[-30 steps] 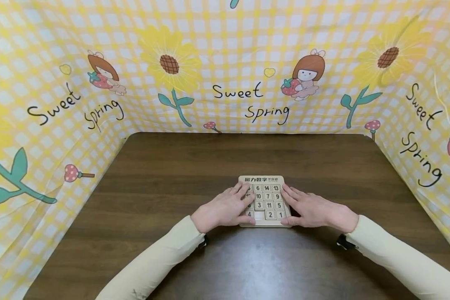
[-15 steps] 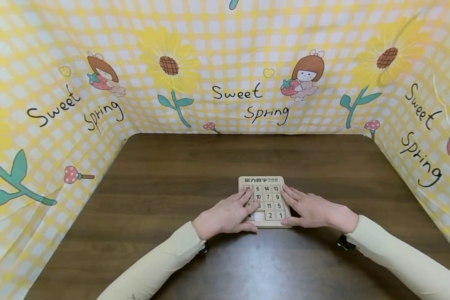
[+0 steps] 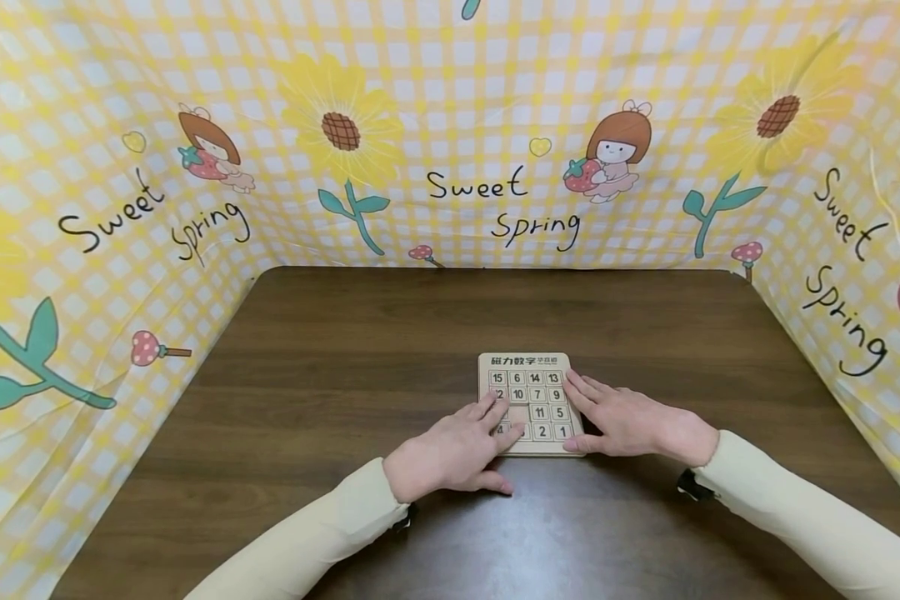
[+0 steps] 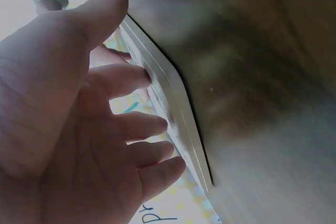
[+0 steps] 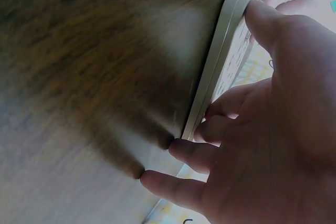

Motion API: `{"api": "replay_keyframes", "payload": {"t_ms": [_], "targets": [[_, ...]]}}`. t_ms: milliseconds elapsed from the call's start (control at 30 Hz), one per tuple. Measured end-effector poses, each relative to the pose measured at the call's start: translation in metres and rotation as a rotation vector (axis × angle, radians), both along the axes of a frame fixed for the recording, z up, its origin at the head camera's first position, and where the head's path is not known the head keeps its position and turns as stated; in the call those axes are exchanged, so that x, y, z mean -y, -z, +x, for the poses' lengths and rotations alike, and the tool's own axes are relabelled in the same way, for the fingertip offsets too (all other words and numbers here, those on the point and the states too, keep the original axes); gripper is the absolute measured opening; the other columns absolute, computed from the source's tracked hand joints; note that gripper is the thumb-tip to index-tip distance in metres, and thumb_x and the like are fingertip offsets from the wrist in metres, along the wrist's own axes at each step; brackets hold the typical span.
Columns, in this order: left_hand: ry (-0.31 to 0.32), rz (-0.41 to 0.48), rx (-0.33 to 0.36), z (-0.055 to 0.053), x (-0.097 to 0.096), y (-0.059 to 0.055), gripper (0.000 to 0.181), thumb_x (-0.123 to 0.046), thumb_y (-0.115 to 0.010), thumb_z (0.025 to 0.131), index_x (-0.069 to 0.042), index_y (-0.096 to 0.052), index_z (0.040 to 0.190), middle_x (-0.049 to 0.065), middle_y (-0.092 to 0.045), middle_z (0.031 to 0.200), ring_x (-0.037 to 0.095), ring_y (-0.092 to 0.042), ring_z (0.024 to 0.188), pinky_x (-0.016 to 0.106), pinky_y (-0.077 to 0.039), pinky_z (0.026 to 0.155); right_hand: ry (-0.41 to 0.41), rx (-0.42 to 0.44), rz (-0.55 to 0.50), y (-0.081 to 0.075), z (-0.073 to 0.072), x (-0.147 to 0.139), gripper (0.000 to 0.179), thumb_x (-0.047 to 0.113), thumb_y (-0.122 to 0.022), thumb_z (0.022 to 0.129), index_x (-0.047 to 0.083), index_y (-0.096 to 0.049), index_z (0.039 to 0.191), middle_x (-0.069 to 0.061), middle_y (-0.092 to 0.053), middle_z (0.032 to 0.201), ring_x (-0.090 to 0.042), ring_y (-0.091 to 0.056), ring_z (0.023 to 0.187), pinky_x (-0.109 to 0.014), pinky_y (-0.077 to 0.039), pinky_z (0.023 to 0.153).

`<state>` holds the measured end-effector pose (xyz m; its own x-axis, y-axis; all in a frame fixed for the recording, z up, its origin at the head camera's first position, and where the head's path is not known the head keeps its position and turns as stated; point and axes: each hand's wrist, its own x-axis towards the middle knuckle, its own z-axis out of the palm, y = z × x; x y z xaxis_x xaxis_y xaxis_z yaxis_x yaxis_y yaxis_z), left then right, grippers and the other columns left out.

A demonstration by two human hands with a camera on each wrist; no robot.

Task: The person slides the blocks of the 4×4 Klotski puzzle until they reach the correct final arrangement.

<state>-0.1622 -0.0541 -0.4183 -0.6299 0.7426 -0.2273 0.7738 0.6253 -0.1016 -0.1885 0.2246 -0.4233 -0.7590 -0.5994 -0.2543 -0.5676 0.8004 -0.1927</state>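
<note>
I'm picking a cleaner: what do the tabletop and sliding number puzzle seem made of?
Tabletop looks like satin wood-grain laminate or varnished wood: brown streaks, soft glare. Sliding number puzzle seems matte plastic or pale wood: smooth, cream, no discernible grain.

The dark brown counter (image 3: 345, 350) is showing a wood grain and is carrying a pale number board (image 3: 525, 362). This board is lying flat, while the counter's near part is softly shining.

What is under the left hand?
The left hand lies over some table and the lower left of the number puzzle. Tile 4 partly shows; the tile above it is mostly covered, its number unreadable.
</note>
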Motion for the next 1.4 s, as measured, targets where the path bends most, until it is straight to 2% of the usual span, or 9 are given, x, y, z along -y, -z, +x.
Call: {"api": "replay_keyframes", "payload": {"t_ms": [133, 300, 500, 733, 933, 1167, 1400], "targets": [[-0.011, -0.017, 0.012, 0.003, 0.000, -0.002, 0.079, -0.070, -0.046, 0.090, -0.027, -0.032, 0.155, 0.016, -0.020, 0.163, 0.034, -0.020, 0.151, 0.039, -0.029, 0.120, -0.002, 0.002, -0.001, 0.000, 0.000, 0.000, 0.095, 0.066, -0.048, 0.093, 0.000, -0.021, 0.155, -0.020, -0.014, 0.164, -0.041, -0.024, 0.148, -0.059, -0.036, 0.109], [-0.025, 0.002, 0.046, -0.003, 0.000, -0.006, 0.076, -0.069, -0.045, 0.092, -0.029, -0.032, 0.155, 0.015, -0.019, 0.164, 0.034, -0.021, 0.151, 0.043, -0.031, 0.119, 0.007, 0.015, -0.002, 0.001, 0.000, -0.001, 0.095, 0.067, -0.047, 0.093, 0.001, -0.020, 0.156, -0.019, -0.013, 0.164, -0.041, -0.023, 0.149, -0.062, -0.035, 0.109], [-0.050, 0.057, 0.055, -0.018, -0.001, -0.012, 0.076, -0.066, -0.048, 0.093, -0.022, -0.035, 0.153, 0.016, -0.026, 0.162, 0.036, -0.026, 0.149, 0.046, -0.032, 0.118, 0.011, 0.012, -0.003, 0.002, 0.000, -0.001, 0.095, 0.067, -0.047, 0.092, 0.001, -0.020, 0.156, -0.019, -0.013, 0.164, -0.041, -0.023, 0.149, -0.064, -0.035, 0.108], [-0.143, 0.071, 0.098, -0.036, -0.003, -0.009, 0.076, -0.066, -0.048, 0.092, -0.023, -0.035, 0.153, 0.014, -0.025, 0.162, 0.038, -0.020, 0.151, 0.059, -0.029, 0.116, 0.014, 0.014, 0.002, 0.002, 0.001, -0.001, 0.095, 0.067, -0.047, 0.092, 0.002, -0.020, 0.156, -0.018, -0.013, 0.164, -0.041, -0.023, 0.149, -0.064, -0.035, 0.108], [-0.183, 0.079, 0.136, -0.049, -0.005, -0.004, 0.079, -0.068, -0.050, 0.091, -0.023, -0.034, 0.154, 0.016, -0.018, 0.164, 0.035, -0.014, 0.152, 0.055, -0.028, 0.118, 0.011, 0.014, -0.003, 0.002, 0.000, -0.001, 0.094, 0.066, -0.048, 0.093, 0.001, -0.020, 0.156, -0.018, -0.013, 0.164, -0.041, -0.023, 0.149, -0.063, -0.035, 0.108], [-0.219, 0.096, 0.231, -0.052, -0.008, -0.003, 0.093, -0.071, -0.058, 0.083, -0.024, -0.026, 0.157, 0.015, -0.006, 0.166, 0.034, -0.007, 0.154, 0.051, -0.022, 0.121, 0.023, 0.019, 0.003, 0.002, 0.000, 0.000, 0.096, 0.068, -0.047, 0.092, 0.003, -0.020, 0.156, -0.017, -0.012, 0.165, -0.039, -0.023, 0.149, -0.066, -0.034, 0.107], [-0.200, 0.080, 0.239, -0.049, -0.008, -0.003, 0.101, -0.073, -0.061, 0.080, -0.023, -0.022, 0.158, 0.015, -0.003, 0.166, 0.034, -0.005, 0.154, 0.049, -0.022, 0.122, 0.028, 0.025, 0.009, 0.002, 0.000, 0.000, 0.096, 0.069, -0.046, 0.092, 0.003, -0.019, 0.156, -0.017, -0.012, 0.165, -0.039, -0.023, 0.149, -0.065, -0.034, 0.108]]}}
